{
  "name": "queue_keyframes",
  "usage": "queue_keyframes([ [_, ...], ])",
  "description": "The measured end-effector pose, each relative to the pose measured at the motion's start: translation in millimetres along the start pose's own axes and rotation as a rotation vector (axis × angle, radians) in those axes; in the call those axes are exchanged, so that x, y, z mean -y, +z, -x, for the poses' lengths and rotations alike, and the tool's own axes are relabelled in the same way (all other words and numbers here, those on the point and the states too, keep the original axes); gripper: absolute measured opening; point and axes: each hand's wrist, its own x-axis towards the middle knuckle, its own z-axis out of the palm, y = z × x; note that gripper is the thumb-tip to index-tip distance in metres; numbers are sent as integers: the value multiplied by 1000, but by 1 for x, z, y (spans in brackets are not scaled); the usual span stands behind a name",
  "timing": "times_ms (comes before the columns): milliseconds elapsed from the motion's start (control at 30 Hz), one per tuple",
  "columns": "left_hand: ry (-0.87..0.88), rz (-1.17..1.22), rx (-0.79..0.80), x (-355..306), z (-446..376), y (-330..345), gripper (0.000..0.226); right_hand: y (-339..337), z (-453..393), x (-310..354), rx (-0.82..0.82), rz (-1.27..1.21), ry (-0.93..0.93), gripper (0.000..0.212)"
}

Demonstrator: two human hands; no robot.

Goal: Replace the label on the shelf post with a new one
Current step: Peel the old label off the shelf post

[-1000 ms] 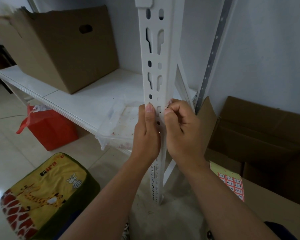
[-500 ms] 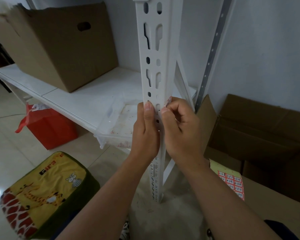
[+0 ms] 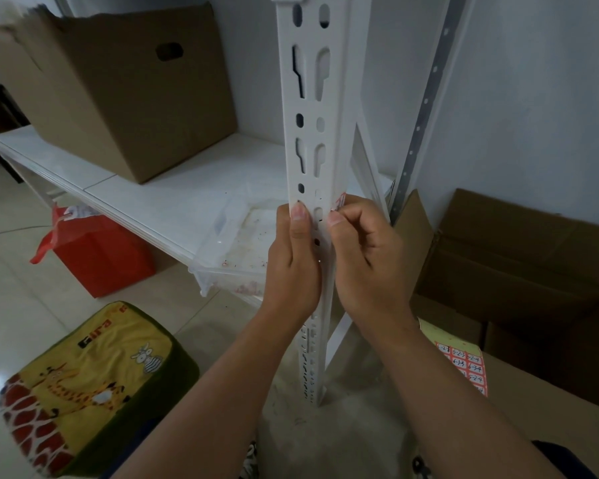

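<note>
Head view showed left hand [image 3: 293, 267] gripping the post [image 3: 312, 133], right hand [image 3: 367, 257] pinching a label [image 3: 339, 199] at its edge; a soiled clear tray [image 3: 222, 243] lay just left.

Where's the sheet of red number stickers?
The sticker sheet lies low on the right, on a cardboard box, just beside the right forearm.

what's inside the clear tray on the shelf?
The clear tray on the shelf shows only reddish specks on its floor. The shelf post and left hand cover its right part.
</note>
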Motion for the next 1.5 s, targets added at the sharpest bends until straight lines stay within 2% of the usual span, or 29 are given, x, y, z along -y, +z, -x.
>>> queue_keyframes([
  [633, 4, 46, -8, 3, -1, 0, 59, 0, -1, 10, -2, -72, 65, 19],
  [833, -1, 20, -6, 3, 0, 1, 58, -2, -1, 11, 3, -79, 95, 19],
  [967, -2, 11, -24, 5, -1, 2, 49, -3, -1, 10, 16, -86, 100, 20],
  [1233, 0, 54, 11, 3, -1, 0, 64, 0, -1, 12, -20, -96, 110, 19],
  [1500, -7, 6, -3, -2, 2, 1, 57, -3, -1, 9, 6, -87, 112, 19],
])
